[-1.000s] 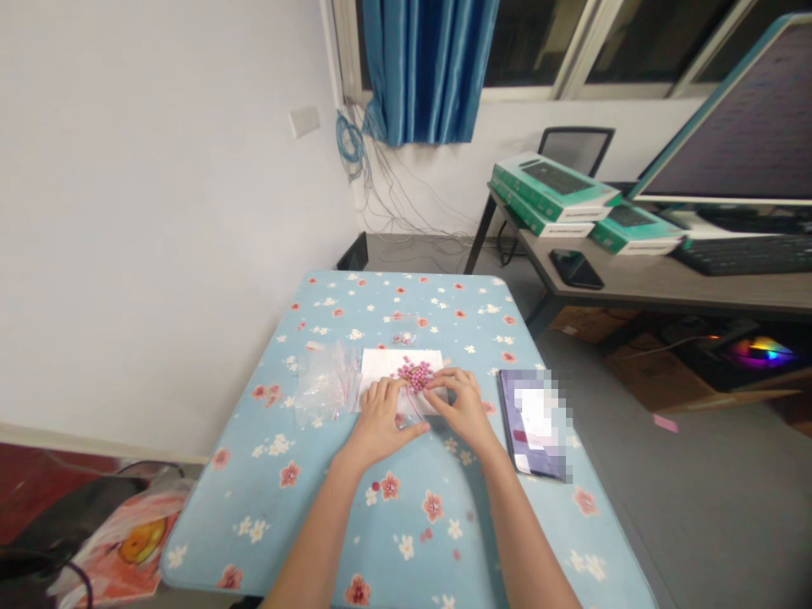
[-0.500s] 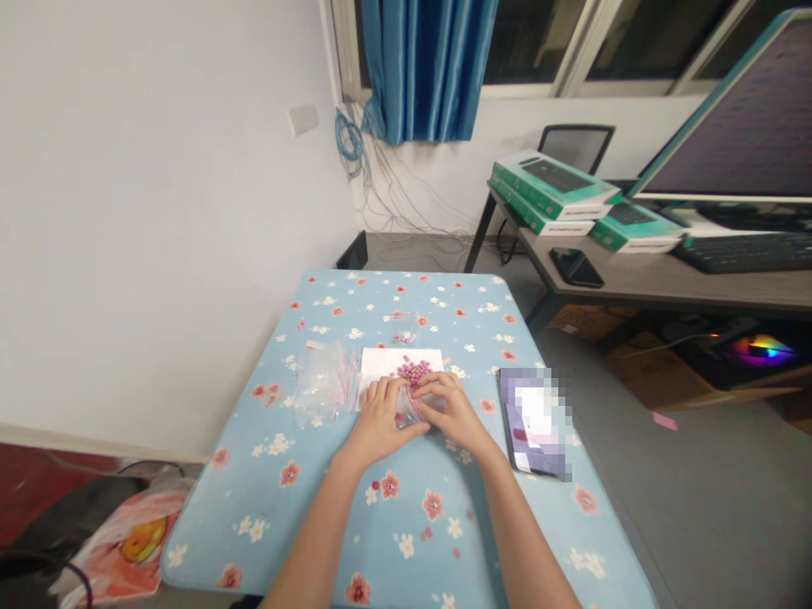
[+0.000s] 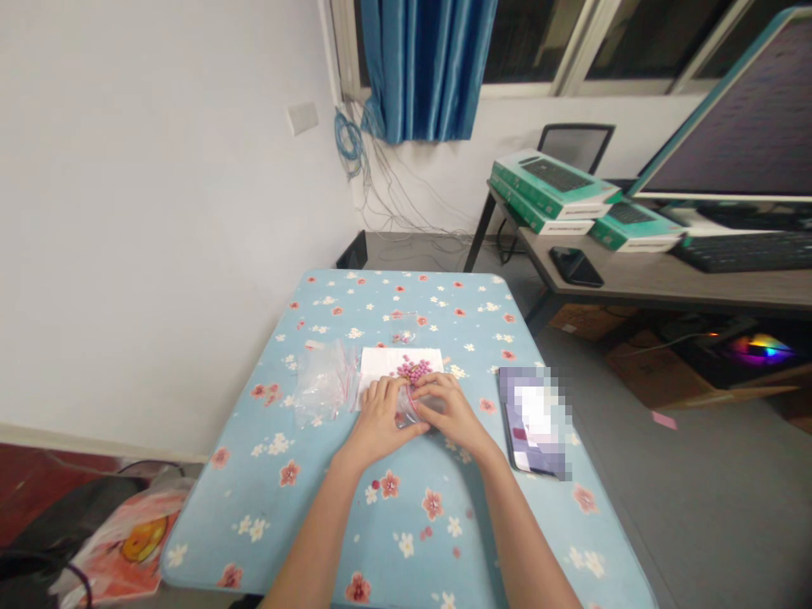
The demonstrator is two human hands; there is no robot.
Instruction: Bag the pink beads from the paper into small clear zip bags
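Note:
Between my hands is a small clear zip bag [image 3: 408, 410] with a pink seal line. My left hand [image 3: 384, 421] grips its left side, thumb stretched towards the right hand. On the other side my right hand [image 3: 447, 409] has its fingers bent onto the bag near the seal. Just beyond the fingertips, a heap of small pink beads [image 3: 414, 369] lies on a white sheet of paper [image 3: 379, 362]. Several flat clear zip bags [image 3: 320, 382] are piled to the left of the paper. Behind it rests another clear bag [image 3: 403, 331] with a few pink beads inside.
The table [image 3: 279, 516] has a blue floral cover. A tablet-like device [image 3: 536, 423], partly blurred out, lies at its right. A desk [image 3: 698, 288] at the right holds green keyboard boxes [image 3: 551, 190], a phone [image 3: 576, 266] and a monitor [image 3: 742, 127]. A plastic carrier bag [image 3: 133, 541] sits lower left.

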